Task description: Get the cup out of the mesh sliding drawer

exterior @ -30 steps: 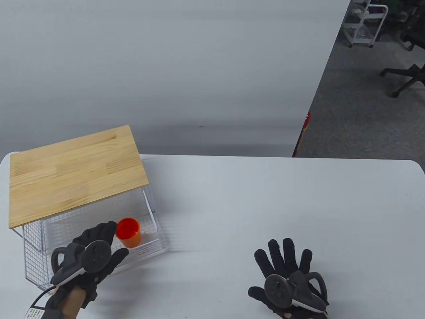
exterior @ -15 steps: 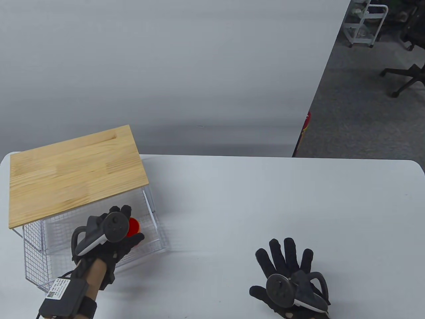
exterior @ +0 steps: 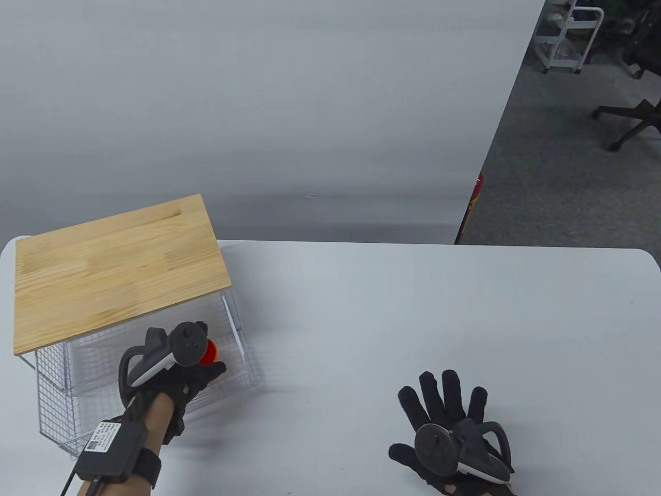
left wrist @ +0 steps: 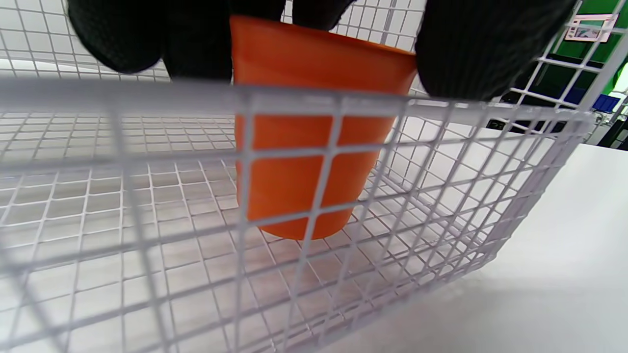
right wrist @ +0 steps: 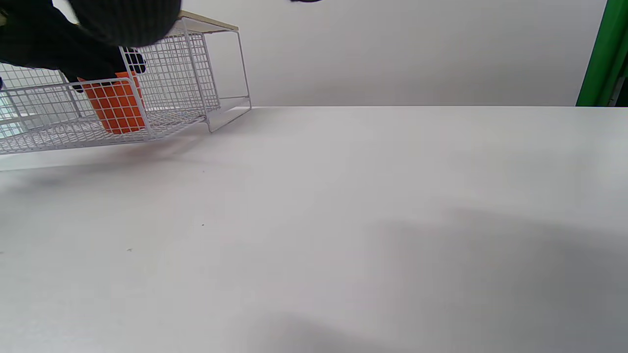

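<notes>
**Cup gripped inside the pulled-out mesh drawer**

Orange cup (left wrist: 294,162) stands upright on the wire floor of the mesh sliding drawer (exterior: 242,385), near the drawer's front right corner. The drawer is pulled out toward the near edge of the tabletop (exterior: 392,320) from a white wire frame that carries a wooden top (exterior: 113,268). In the left wrist view the cup's base sits on the mesh floor, seen through the drawer's front wall.

The left hand (exterior: 178,369) reaches down into the drawer from above and grips the cup at its rim: gloved fingers (left wrist: 481,44) close on the rim from one side and more on the other, touching the orange wall. From the table view the tracker on the back of this hand hides most of the cup, so only a sliver of red-orange shows beside it.

The right hand (exterior: 446,413) lies flat on the tabletop, well apart from the drawer, fingers spread wide and holding nothing. The right wrist view shows the drawer and cup far off on its left side across bare white surface.
</notes>
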